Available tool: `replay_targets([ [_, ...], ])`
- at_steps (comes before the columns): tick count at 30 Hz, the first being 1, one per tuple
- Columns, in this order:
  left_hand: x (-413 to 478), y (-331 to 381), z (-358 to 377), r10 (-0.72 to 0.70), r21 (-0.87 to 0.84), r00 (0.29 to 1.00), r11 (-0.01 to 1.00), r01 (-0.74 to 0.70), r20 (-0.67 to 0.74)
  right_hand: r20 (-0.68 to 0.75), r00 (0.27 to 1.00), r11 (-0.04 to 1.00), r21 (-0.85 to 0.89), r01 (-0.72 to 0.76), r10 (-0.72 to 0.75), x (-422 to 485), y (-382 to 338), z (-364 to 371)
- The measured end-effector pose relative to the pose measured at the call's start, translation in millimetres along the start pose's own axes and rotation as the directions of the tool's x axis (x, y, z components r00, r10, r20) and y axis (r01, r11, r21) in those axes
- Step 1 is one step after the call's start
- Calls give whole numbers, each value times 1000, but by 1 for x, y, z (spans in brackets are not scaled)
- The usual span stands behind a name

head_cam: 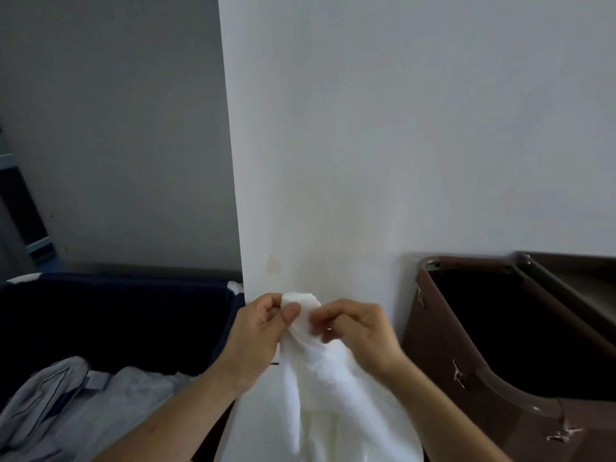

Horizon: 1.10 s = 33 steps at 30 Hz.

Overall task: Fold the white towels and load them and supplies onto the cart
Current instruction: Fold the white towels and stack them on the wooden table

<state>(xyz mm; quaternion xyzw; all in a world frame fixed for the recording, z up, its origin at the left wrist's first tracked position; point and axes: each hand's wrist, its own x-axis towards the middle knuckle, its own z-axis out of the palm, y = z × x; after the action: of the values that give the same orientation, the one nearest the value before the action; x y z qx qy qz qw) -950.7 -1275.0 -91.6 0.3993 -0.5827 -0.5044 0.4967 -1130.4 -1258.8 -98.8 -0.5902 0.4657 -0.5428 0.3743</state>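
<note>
**Step in hand: fold, opening stage.**

1. Nearest the viewer, the white towel (333,395) hangs free below both hands. No counter, shelf or cart surface carries it, and its lower end runs out of the bottom of the frame.
2. The left hand (263,328) pinches the towel's top edge, thumb pressed over the cloth against curled fingers. The right hand (361,331) sits just beside it, fingers curled into the same bunched top. It's motion-blurred, so the exact finger placement can't be told.
3. Judgement: the towel is unfolded and no crease is set. The hands appear to be finding an edge or corner, so the task is at an early stage for this item.
4. Next move, est.: work the hands apart along the top edge to the two corners, pull the cloth flat, then bring corner to corner. It needs a firm pinch at both ends, or the bunched cloth will fold skewed.
5. Further off, left: a dark blue bin (133,315) with grey-blue linen (66,395) heaped in its near corner.
6. Right: a brown bin (433,345), fabric-sided with metal clips, prob. part of the cart. Its inside is dark and the contents can't be seen.
7. Farthest: a white wall corner (366,161) directly behind the hands.
</note>
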Motion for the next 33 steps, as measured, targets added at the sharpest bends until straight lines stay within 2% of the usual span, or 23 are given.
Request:
replay_targets([
  [2,-3,8,-13,26,-52,998,998,-23,55,-32,998,993,-102,53,-57,16,-10,-22],
  [3,-3,14,-19,45,-68,993,997,-38,107,13,998,985,-160,62,-60,24,-16,-30],
  [5,-1,31,-29,98,-84,968,993,-80,233,257,965,978,-186,96,-46,38,-29,-35],
  [8,7,59,-39,157,-51,933,988,-149,324,603,798,995,-85,56,7,51,-40,-15],
  [10,15,75,-47,189,40,933,977,-211,307,712,701,998,23,-54,21,56,-46,-5],
  [11,20,82,-51,204,95,935,966,-240,289,733,680,991,77,-109,18,60,-49,-4],
  [12,25,89,-55,217,150,939,953,-263,269,720,693,982,115,-149,21,65,-51,-5],
  [14,38,105,-61,254,256,940,916,-310,227,596,802,981,127,-149,44,78,-62,-9],
  [16,55,125,-62,320,361,927,856,-371,195,433,901,999,40,-31,11,92,-88,-14],
  [17,64,138,-61,368,394,913,824,-407,175,368,928,998,-13,56,-47,99,-106,-17],
  [20,93,182,-54,584,449,806,697,-559,97,222,930,933,-148,328,-292,115,-170,-30],
  [22,108,205,-54,703,486,706,591,-644,81,242,895,867,-251,431,-375,116,-197,-39],
  [24,121,207,-61,749,557,657,512,-654,82,352,901,796,-453,401,-254,110,-194,-45],
  [26,128,188,-72,716,633,693,500,-591,82,370,929,693,-675,252,23,104,-165,-56],
  [28,131,159,-82,660,683,748,516,-517,68,340,912,597,-789,144,230,95,-133,-69],
  [30,133,133,-91,609,691,793,565,-452,22,328,911,626,-773,106,251,87,-112,-82],
  [33,139,117,-94,580,679,814,605,-416,-18,351,920,658,-737,156,175,73,-93,-84],
])
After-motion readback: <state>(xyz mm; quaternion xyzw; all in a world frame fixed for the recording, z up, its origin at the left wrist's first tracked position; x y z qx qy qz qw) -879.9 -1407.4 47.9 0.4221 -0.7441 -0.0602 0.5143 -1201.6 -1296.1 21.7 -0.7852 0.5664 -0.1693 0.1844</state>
